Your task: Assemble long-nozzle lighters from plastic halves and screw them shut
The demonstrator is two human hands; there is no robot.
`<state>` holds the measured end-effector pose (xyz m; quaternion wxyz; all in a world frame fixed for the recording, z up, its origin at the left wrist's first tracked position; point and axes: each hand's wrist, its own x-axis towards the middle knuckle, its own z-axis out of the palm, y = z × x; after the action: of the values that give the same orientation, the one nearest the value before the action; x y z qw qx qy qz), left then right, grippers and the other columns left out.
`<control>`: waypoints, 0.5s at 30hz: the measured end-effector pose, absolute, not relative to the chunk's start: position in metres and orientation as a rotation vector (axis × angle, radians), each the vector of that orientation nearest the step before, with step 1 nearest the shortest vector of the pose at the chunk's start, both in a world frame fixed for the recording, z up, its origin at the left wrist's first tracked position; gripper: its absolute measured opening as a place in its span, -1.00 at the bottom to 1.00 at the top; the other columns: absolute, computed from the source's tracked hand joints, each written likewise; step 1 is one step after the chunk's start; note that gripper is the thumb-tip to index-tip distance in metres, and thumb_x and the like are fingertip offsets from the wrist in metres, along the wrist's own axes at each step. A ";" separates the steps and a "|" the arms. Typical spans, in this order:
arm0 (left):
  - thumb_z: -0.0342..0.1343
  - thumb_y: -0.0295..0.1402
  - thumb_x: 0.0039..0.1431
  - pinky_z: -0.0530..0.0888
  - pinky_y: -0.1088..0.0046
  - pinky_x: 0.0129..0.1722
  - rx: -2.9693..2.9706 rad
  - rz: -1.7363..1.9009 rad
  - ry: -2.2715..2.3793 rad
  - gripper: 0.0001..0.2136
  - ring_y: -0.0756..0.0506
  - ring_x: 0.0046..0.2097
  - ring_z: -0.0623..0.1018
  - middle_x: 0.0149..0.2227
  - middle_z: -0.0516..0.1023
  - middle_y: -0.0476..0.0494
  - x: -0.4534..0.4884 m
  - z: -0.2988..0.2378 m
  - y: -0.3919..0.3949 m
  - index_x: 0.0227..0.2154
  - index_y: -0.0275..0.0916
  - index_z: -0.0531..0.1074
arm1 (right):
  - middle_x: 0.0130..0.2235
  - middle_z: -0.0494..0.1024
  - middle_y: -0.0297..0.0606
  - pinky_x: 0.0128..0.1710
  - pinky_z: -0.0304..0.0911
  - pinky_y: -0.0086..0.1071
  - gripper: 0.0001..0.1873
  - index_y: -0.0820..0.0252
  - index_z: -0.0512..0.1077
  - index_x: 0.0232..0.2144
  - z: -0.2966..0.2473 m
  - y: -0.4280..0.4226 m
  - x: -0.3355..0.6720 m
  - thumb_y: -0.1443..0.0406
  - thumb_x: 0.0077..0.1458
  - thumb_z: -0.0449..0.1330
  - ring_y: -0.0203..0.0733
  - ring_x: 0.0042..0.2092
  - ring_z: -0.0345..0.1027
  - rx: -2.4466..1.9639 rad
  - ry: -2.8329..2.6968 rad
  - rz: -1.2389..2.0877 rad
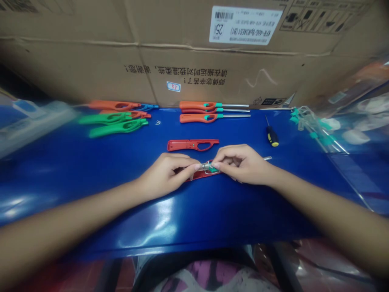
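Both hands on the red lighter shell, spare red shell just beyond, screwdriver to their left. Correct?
No: head view shows the screwdriver on their right. The left hand and right hand are on the red lighter shell, spare red shell just beyond.

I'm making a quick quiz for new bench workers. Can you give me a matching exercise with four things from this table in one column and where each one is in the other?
Things
1. screwdriver
2. green shells
3. loose red shell
4. red shell with teal part

Places
A. pinched between the left hand and the right hand
B. far left of the blue table
C. lying free just beyond both hands
D. by itself, to the right beyond the right hand

Pairs: 1-D, 2-B, 3-C, 4-A
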<state>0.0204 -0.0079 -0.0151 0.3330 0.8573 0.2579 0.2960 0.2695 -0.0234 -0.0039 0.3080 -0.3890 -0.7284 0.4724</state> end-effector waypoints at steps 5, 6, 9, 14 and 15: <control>0.08 -0.42 0.39 0.39 0.59 -0.33 2.260 0.790 0.654 -0.81 0.06 -0.40 0.49 -0.44 0.52 -0.02 0.020 -0.015 -0.008 -0.28 -0.30 0.58 | -0.39 0.52 -0.29 -0.56 0.11 -0.52 -0.81 0.28 0.53 -0.37 -0.005 -0.022 0.270 0.25 0.21 0.27 -0.44 -0.51 0.23 -1.006 -1.998 1.175; 0.08 -0.42 0.39 0.39 0.59 -0.33 2.264 0.790 0.650 -0.81 0.06 -0.40 0.49 -0.44 0.52 -0.02 0.019 -0.014 -0.009 -0.28 -0.30 0.58 | -0.39 0.52 -0.28 -0.56 0.11 -0.52 -0.82 0.28 0.54 -0.37 -0.005 -0.022 0.270 0.26 0.22 0.26 -0.44 -0.50 0.23 -0.998 -2.019 1.150; 0.07 -0.42 0.40 0.39 0.58 -0.34 2.272 0.792 0.638 -0.80 0.06 -0.41 0.48 -0.45 0.52 -0.02 0.019 -0.014 -0.009 -0.30 -0.30 0.58 | -0.39 0.54 -0.27 -0.56 0.09 -0.52 -0.83 0.28 0.55 -0.36 -0.005 -0.022 0.270 0.28 0.23 0.25 -0.43 -0.48 0.22 -0.978 -2.059 1.088; 0.07 -0.41 0.40 0.39 0.58 -0.34 2.266 0.779 0.639 -0.80 0.05 -0.41 0.49 -0.44 0.52 -0.03 0.020 -0.014 -0.008 -0.29 -0.30 0.58 | -0.39 0.55 -0.27 -0.55 0.09 -0.51 -0.84 0.27 0.56 -0.37 -0.004 -0.021 0.269 0.29 0.22 0.25 -0.41 -0.46 0.25 -0.983 -2.075 1.050; 0.07 -0.42 0.40 0.39 0.58 -0.34 2.268 0.779 0.638 -0.80 0.05 -0.40 0.50 -0.44 0.53 -0.03 0.020 -0.013 -0.009 -0.28 -0.30 0.59 | -0.39 0.55 -0.27 -0.55 0.09 -0.51 -0.84 0.27 0.56 -0.37 -0.004 -0.021 0.269 0.29 0.22 0.25 -0.41 -0.46 0.25 -0.985 -2.077 1.044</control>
<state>0.0203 -0.0085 -0.0135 0.3243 0.8646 0.2431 0.2971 0.2694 -0.0213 -0.0040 0.3035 -0.3718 -0.7839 0.3939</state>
